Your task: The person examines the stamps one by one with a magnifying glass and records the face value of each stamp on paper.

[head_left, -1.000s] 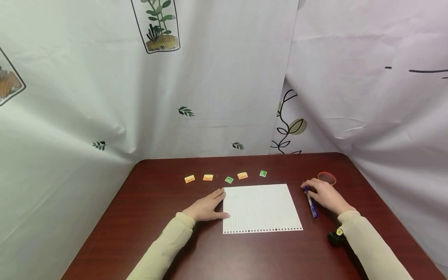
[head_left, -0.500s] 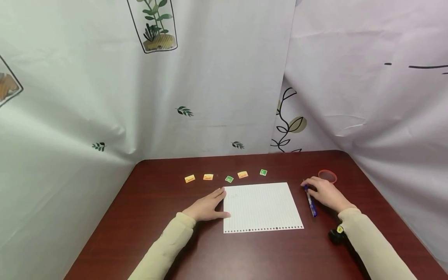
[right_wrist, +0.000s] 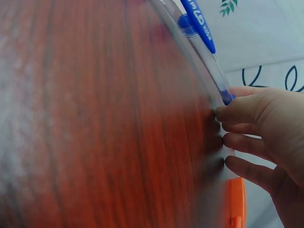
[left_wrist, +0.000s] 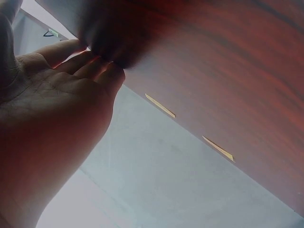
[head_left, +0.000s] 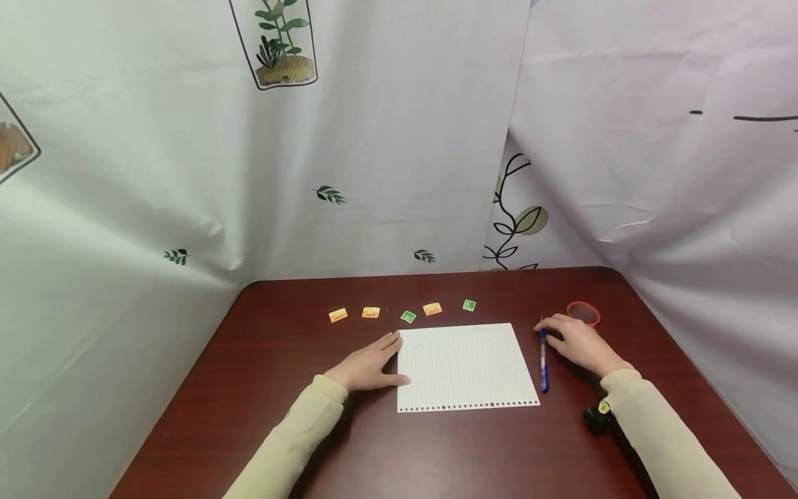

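Head view, my left hand spread, thumb on lined paper, my right hand pinching a blue pen near its end

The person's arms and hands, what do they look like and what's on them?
The left sleeve and right sleeve are long, plain and pale cream. The left hand and right hand are bare. A black item with a small yellowish patch shows by the right sleeve; whether it is worn is unclear.
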`<state>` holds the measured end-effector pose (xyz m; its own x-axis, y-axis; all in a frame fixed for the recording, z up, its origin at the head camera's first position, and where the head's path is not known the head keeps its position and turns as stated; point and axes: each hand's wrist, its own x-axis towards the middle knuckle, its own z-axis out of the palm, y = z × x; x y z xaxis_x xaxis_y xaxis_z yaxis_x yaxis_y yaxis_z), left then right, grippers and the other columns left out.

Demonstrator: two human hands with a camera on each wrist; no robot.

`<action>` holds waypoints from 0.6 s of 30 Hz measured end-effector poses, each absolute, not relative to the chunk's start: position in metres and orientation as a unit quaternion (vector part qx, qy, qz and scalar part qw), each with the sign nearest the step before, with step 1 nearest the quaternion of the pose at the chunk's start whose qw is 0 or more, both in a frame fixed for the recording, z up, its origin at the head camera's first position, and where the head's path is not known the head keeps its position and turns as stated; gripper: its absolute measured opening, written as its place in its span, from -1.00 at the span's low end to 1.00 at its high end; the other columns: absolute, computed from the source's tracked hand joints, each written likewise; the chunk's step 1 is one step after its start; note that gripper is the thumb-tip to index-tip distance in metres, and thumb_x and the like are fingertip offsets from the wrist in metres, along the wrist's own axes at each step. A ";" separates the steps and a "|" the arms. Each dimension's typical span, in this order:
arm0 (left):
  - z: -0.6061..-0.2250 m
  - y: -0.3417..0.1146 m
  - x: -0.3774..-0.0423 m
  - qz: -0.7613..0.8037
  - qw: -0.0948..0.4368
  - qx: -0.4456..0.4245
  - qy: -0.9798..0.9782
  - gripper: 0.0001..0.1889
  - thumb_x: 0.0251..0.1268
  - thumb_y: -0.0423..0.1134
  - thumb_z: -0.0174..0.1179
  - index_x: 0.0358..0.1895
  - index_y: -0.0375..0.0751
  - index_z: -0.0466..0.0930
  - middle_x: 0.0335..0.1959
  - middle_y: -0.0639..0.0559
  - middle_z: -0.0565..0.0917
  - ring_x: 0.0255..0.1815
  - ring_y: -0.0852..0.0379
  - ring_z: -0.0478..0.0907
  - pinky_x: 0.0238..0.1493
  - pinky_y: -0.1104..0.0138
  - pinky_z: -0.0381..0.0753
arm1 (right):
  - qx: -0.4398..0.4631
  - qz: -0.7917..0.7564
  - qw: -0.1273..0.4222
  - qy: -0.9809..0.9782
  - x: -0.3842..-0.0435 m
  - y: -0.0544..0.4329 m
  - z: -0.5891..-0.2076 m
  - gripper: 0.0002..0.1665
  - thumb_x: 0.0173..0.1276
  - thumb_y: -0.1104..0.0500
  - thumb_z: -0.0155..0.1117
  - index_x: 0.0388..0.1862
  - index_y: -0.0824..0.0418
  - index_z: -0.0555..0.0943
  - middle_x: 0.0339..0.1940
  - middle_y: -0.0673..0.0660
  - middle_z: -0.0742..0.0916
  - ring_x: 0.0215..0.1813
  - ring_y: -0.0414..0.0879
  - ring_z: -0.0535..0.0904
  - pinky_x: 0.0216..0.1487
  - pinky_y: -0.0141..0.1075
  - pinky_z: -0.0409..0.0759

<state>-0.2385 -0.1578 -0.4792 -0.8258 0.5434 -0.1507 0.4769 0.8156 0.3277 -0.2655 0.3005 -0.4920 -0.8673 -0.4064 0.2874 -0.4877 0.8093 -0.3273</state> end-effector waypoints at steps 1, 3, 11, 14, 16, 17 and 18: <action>-0.479 -0.158 -0.238 0.141 0.120 0.269 0.945 -0.02 0.29 0.30 0.25 0.57 -0.27 0.15 0.62 -0.11 0.11 0.62 -0.03 0.03 0.45 0.07 0.30 | 0.235 0.198 0.102 -0.946 -0.266 0.300 -0.492 -0.74 0.29 0.35 0.38 -0.04 0.18 0.73 -0.08 0.15 0.73 -0.01 0.11 0.68 -0.03 0.09 0.63; -0.479 -0.158 -0.238 0.142 0.119 0.269 0.945 -0.02 0.28 0.31 0.25 0.57 -0.27 0.15 0.62 -0.11 0.11 0.62 -0.03 0.03 0.45 0.07 0.30 | 0.234 0.198 0.097 -0.947 -0.266 0.300 -0.491 -0.74 0.30 0.35 0.36 -0.03 0.19 0.73 -0.07 0.16 0.73 -0.01 0.12 0.68 -0.03 0.10 0.63; -0.478 -0.158 -0.237 0.140 0.119 0.269 0.945 -0.01 0.28 0.31 0.25 0.57 -0.28 0.15 0.62 -0.11 0.11 0.62 -0.03 0.03 0.45 0.07 0.30 | 0.228 0.198 0.085 -0.949 -0.263 0.298 -0.488 -0.72 0.30 0.37 0.34 -0.03 0.19 0.74 -0.05 0.19 0.72 0.01 0.15 0.67 -0.01 0.13 0.63; -0.478 -0.157 -0.237 0.141 0.118 0.269 0.945 -0.01 0.28 0.30 0.25 0.57 -0.28 0.15 0.62 -0.11 0.11 0.62 -0.04 0.03 0.45 0.07 0.30 | 0.227 0.196 0.083 -0.950 -0.263 0.297 -0.487 -0.72 0.30 0.37 0.34 -0.03 0.17 0.74 -0.04 0.19 0.72 0.01 0.15 0.67 -0.01 0.13 0.63; -0.478 -0.157 -0.237 0.138 0.118 0.269 0.946 -0.02 0.29 0.30 0.25 0.58 -0.27 0.14 0.62 -0.10 0.11 0.62 -0.03 0.02 0.45 0.08 0.30 | 0.227 0.193 0.080 -0.951 -0.262 0.296 -0.485 -0.72 0.30 0.37 0.33 -0.03 0.17 0.74 -0.03 0.19 0.71 0.02 0.15 0.67 0.01 0.13 0.63; -0.478 -0.157 -0.237 0.137 0.118 0.269 0.946 -0.02 0.29 0.30 0.25 0.58 -0.27 0.14 0.62 -0.10 0.10 0.62 -0.03 0.02 0.46 0.08 0.29 | 0.229 0.191 0.076 -0.951 -0.262 0.296 -0.484 -0.72 0.31 0.37 0.32 -0.03 0.17 0.74 -0.02 0.20 0.71 0.03 0.16 0.66 0.02 0.14 0.62; -0.478 -0.157 -0.237 0.137 0.119 0.269 0.946 -0.02 0.29 0.30 0.24 0.58 -0.27 0.14 0.62 -0.10 0.10 0.62 -0.03 0.02 0.46 0.08 0.28 | 0.230 0.189 0.073 -0.952 -0.262 0.297 -0.484 -0.72 0.32 0.37 0.32 -0.03 0.17 0.74 -0.02 0.20 0.70 0.03 0.16 0.66 0.02 0.14 0.62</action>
